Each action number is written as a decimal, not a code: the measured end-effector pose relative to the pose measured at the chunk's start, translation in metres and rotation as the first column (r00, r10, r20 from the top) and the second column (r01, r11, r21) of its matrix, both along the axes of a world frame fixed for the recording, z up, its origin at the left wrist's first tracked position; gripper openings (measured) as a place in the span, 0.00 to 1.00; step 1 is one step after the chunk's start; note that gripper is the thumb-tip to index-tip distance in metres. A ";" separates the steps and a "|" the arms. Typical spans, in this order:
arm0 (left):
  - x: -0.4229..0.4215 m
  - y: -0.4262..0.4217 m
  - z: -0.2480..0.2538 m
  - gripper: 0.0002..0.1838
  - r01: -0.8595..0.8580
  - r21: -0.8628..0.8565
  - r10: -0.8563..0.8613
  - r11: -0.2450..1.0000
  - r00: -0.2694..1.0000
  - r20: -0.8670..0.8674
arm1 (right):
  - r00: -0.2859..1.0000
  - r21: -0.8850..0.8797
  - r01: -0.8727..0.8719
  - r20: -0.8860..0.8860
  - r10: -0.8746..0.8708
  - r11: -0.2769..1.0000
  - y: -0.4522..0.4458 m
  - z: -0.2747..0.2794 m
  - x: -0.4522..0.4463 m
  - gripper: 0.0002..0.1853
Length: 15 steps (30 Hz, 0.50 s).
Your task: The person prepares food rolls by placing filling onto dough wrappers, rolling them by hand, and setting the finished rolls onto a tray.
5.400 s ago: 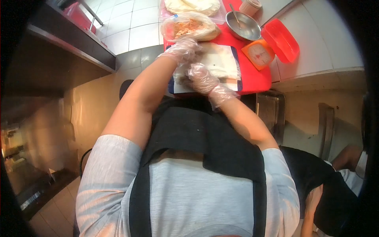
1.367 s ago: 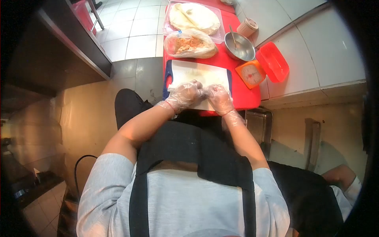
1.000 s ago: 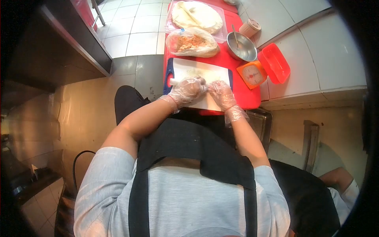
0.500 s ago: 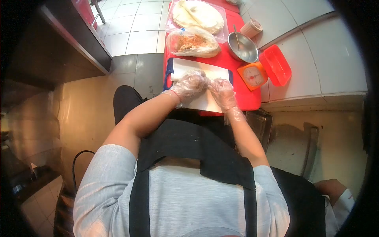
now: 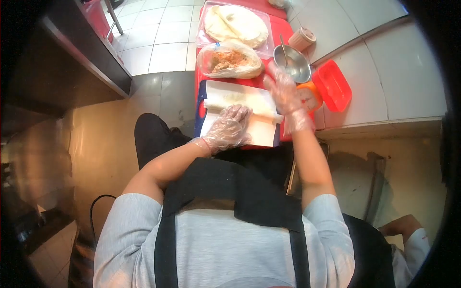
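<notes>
A pale, thin wrapper sheet (image 5: 230,98) lies across the white cutting board with dark blue edges (image 5: 206,126). My left hand (image 5: 229,127), in a clear plastic glove, rests palm down on it, fingers stretched out and touching the sheet's lower part. What lies beneath the palm is hidden. My right hand (image 5: 284,93), gloved too, is raised past the board's right edge with its fingers apart and nothing in them. It is close to the metal bowl (image 5: 297,66) with a spoon in it, and partly covers the orange kitchen scale (image 5: 309,98).
Behind the board are a plastic bag of orange-brown filling (image 5: 230,62) and a clear tray (image 5: 200,33) of round pale wrappers (image 5: 240,24). To the right are a red plastic basin (image 5: 332,86), a ribbed cup (image 5: 302,38) and a tiled wall. Another person's arm (image 5: 403,225) shows at lower right.
Both hands were together over the middle of the board. My right hand has moved away, up and right toward the bowl. My left hand has slid slightly down and flattened.
</notes>
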<state>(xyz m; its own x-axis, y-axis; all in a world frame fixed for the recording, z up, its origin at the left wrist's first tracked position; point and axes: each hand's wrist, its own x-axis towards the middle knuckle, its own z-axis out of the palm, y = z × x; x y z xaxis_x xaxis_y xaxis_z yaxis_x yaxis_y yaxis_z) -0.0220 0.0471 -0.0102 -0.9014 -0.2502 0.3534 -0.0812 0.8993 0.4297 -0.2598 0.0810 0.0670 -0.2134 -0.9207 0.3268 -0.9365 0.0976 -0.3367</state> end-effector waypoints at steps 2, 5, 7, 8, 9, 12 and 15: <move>0.000 -0.001 -0.004 0.47 0.005 0.006 -0.006 1.000 1.000 0.030 | 0.974 0.084 0.127 0.175 -0.140 0.988 -0.030 0.009 -0.023 0.44; -0.001 -0.004 0.000 0.48 0.031 0.026 -0.033 0.999 0.996 0.087 | 0.890 0.413 0.287 0.219 -0.401 0.864 -0.065 0.007 -0.053 0.59; 0.000 -0.004 -0.001 0.49 0.037 0.042 -0.040 0.998 0.996 0.076 | 0.893 0.539 0.332 0.086 -0.442 0.774 -0.074 0.004 -0.058 0.60; -0.001 -0.005 -0.002 0.49 0.036 0.044 -0.040 0.998 0.996 0.083 | 0.891 0.598 0.356 0.016 -0.455 0.719 -0.076 0.001 -0.060 0.61; -0.001 -0.006 -0.003 0.49 0.038 0.046 -0.042 0.998 0.995 0.091 | 0.898 0.585 0.347 0.018 -0.440 0.733 -0.080 -0.003 -0.060 0.59; -0.001 -0.006 -0.005 0.49 0.045 0.064 -0.052 0.997 0.993 0.109 | 0.870 0.512 0.316 0.180 -0.460 0.799 -0.080 0.021 -0.067 0.58; 0.000 -0.005 -0.004 0.48 0.047 0.071 -0.052 0.996 0.996 0.075 | 0.858 0.235 0.369 0.285 -0.427 0.899 -0.081 0.016 -0.097 0.37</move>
<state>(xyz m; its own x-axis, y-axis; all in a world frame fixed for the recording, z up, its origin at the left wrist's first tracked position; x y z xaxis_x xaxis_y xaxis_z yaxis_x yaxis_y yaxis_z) -0.0220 0.0419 -0.0145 -0.9372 -0.2260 0.2656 -0.0725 0.8712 0.4855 -0.3563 -0.0004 0.0833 -0.6396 -0.7682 0.0262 -0.6474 0.5201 -0.5572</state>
